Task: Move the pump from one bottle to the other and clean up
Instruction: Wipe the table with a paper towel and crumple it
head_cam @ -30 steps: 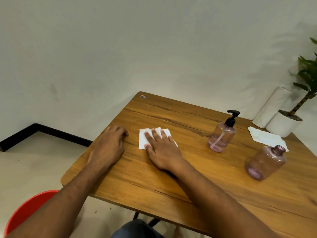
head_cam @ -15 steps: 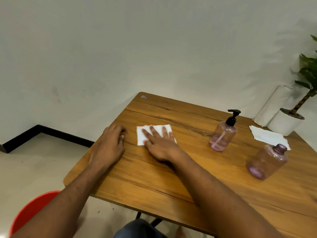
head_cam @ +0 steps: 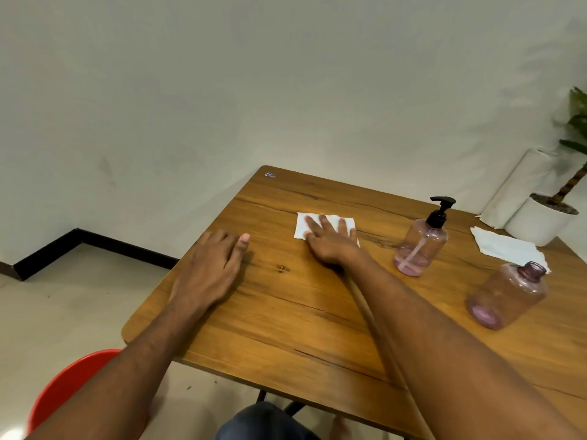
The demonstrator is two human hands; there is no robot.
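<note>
A white tissue lies flat on the wooden table, and my right hand presses on it with fingers spread. My left hand rests palm down near the table's left edge, holding nothing. To the right of the tissue stands a pink bottle with the black pump screwed on. A second pink bottle, with an open neck and no pump, stands further right and nearer to me.
A folded white tissue lies at the back right. Behind it stand a paper roll and a white pot with a plant against the wall. A red stool is below the table's left corner.
My right hand has slid the tissue away from me and to the right across the table. My left hand has stayed flat at the left edge.
</note>
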